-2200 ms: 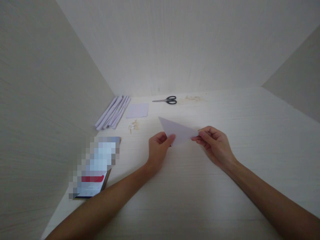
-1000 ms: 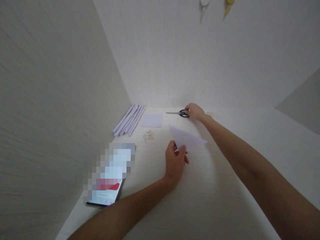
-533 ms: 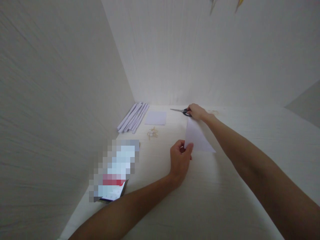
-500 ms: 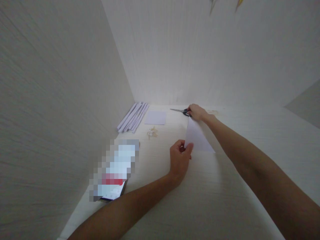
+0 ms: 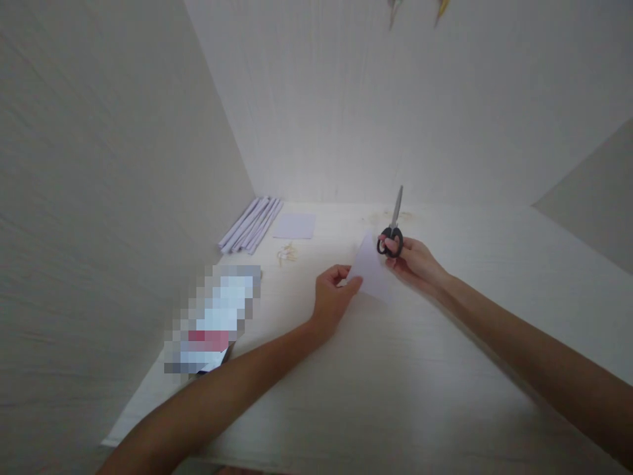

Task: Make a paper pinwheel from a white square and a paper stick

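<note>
Between the thumb and fingers of my left hand (image 5: 334,298) is a folded sheet of white paper (image 5: 368,272), roughly triangular, its tip pointing away from me. My right hand (image 5: 414,258) grips a pair of scissors (image 5: 394,227) by the black handles. The metal blades point up and away, and look closed together. The scissors are just right of the paper's tip; whether they touch it I cannot tell.
Several rolled white paper tubes (image 5: 252,225) lie by the left wall. Beside them is a flat paper square (image 5: 295,225), with a small heap of rubber bands (image 5: 287,253) nearer me. A blurred phone (image 5: 217,320) lies at the left. A wall (image 5: 356,132) rises behind.
The scissors, lying near the back wall under my right hand, have been lifted and swung from pointing left to pointing up. My left hand still holds the paper, which is tilted differently.
</note>
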`<state>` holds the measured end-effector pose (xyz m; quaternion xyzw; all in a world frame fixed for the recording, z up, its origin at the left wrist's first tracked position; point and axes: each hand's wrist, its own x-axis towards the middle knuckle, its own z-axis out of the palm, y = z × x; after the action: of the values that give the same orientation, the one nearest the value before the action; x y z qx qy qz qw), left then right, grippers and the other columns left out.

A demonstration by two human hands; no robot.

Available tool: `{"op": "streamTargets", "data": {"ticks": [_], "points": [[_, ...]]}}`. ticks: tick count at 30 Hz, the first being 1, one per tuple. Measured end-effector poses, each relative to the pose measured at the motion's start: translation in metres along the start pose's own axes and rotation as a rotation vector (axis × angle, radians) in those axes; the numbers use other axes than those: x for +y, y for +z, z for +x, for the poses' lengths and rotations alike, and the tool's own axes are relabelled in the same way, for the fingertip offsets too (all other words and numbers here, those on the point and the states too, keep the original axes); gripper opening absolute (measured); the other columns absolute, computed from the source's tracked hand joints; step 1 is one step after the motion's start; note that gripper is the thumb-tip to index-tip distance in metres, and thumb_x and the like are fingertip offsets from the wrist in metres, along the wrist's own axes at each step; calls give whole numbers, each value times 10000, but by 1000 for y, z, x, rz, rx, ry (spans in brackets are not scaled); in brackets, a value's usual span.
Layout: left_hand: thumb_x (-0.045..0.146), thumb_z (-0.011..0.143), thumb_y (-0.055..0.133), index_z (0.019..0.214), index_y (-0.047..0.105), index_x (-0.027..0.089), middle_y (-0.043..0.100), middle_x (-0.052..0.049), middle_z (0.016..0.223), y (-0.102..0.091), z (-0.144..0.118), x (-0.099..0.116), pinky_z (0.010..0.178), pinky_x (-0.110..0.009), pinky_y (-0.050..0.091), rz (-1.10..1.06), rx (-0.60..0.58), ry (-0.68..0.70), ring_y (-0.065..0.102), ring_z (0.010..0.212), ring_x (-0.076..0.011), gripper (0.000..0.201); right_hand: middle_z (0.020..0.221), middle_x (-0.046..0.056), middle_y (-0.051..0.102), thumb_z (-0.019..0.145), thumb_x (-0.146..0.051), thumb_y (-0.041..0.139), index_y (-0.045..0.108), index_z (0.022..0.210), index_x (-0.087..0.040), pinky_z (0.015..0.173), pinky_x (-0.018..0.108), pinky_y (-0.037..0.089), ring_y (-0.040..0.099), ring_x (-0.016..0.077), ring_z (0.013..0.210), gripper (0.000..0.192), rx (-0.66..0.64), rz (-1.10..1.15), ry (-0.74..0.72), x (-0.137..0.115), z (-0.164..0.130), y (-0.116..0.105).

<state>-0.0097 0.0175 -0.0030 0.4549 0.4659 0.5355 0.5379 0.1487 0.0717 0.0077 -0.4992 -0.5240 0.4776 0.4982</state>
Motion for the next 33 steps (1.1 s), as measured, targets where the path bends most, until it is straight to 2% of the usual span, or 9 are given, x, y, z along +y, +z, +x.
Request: {"op": "streamTargets", "data": {"ticks": [5,8,12,15,19,24,26,30,33], "points": [[203,556,623,596,450,161,521,54,544,7,3,3,564,-226,434,-90,-8,-55,505,526,-76,183,607,-18,503,523,-331,733,615,667,-150,400,186,275,398,57,501,259,74,272,150,-1,-47,-8],[219,564,634,659,478,156,572,33,599,10,2,5,580,-233,452,-104,-45,-69,541,568,-88,193,596,-19,526,533,-297,735,632,685,-142,424,197,285,409,62,511,241,94,240,134,0,-61,-11],[236,582,645,684,539,139,613,3,672,10,-1,5,572,-211,437,-92,-78,-82,556,596,-86,176,546,-45,502,552,-286,723,591,660,-152,414,197,262,379,53,469,217,184,203,109,1,-71,-10],[242,583,654,699,588,137,629,1,681,10,-4,2,572,-201,426,-88,-79,-104,556,588,-79,170,485,-73,442,539,-278,726,527,604,-164,385,191,252,346,44,418,238,261,278,126,1,-74,-8],[255,592,652,685,611,134,634,-4,656,13,-9,1,554,-207,430,-113,-95,-150,558,564,-88,158,491,-75,457,487,-239,751,516,621,-166,367,175,282,379,40,411,280,298,378,164,-1,-78,-5],[288,638,626,755,629,120,644,-34,644,19,-17,9,503,-213,438,12,-273,-177,586,541,-118,204,485,-79,453,465,-218,755,503,625,-165,337,159,275,376,30,388,303,420,443,160,-4,-82,-1],[279,648,618,702,619,108,646,-54,647,21,-19,11,472,-207,438,56,-327,-216,585,500,-114,179,469,-84,441,491,-234,742,500,627,-164,333,160,268,363,28,375,286,448,404,118,-5,-82,-1],[270,667,589,636,592,109,638,-55,636,23,-17,11,395,-180,396,65,-285,-225,521,412,-73,164,512,-66,494,578,-277,698,512,652,-170,361,177,300,390,40,396,227,441,272,12,-4,-83,-6],[246,648,595,600,588,106,613,-35,592,21,-9,9,391,-168,372,88,-204,-219,489,414,-58,148,607,-27,564,624,-323,667,527,672,-170,393,185,330,424,49,435,213,321,236,33,-4,-84,-12]]}}
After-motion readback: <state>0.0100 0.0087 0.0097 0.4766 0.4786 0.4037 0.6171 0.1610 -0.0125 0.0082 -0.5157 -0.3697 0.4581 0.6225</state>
